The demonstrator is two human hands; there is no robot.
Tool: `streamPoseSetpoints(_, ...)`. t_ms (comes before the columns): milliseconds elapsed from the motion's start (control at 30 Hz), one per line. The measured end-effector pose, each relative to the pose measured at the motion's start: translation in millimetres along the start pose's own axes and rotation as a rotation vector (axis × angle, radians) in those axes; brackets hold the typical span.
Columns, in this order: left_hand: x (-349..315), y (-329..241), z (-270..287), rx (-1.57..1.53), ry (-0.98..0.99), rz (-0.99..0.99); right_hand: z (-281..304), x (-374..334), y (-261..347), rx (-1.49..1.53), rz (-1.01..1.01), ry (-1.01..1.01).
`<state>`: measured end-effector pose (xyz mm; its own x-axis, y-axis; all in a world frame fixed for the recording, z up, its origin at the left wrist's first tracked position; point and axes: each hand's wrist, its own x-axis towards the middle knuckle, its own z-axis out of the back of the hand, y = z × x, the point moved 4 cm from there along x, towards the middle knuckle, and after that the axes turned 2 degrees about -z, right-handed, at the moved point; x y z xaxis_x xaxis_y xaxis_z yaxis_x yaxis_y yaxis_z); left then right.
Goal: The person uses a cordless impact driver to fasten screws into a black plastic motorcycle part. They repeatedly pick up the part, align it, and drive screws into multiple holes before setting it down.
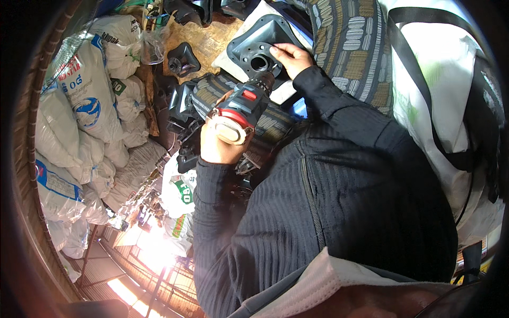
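Note:
My left hand [218, 146] is wrapped round the grip of a dark cordless drill [245, 106] with red trim, held over my lap. The drill's chuck points at a black plastic part [271, 33], a squarish flanged plate with a round collar and small holes. The bit's tip is hard to make out beside the collar. My right hand [292, 59] grips the near right side of this part, its fingertips bent onto the face by a small hole. Beneath the part is a pale sheet or sack [228, 57] lying across my patterned trousers [347, 47].
A similar black part [183, 59] lies on a tan board [204, 40]. More black parts [183, 103] are heaped by my left leg. Stuffed white sacks [87, 95] are stacked along the left. A large white bag [432, 69] with black straps stands at my right.

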<state>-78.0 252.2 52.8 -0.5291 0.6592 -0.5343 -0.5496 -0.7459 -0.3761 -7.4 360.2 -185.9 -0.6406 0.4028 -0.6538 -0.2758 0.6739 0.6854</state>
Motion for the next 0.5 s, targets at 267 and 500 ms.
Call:
streamPoseSetpoints(267,16,-14,-4,0.171,0.108,-0.108,0,-18,27,0.087,-0.180,-0.091)
streamPoseSetpoints(500,20,-6,-26,-0.428,0.135,0.177,-3,-19,18,0.139,-0.098,-0.087)
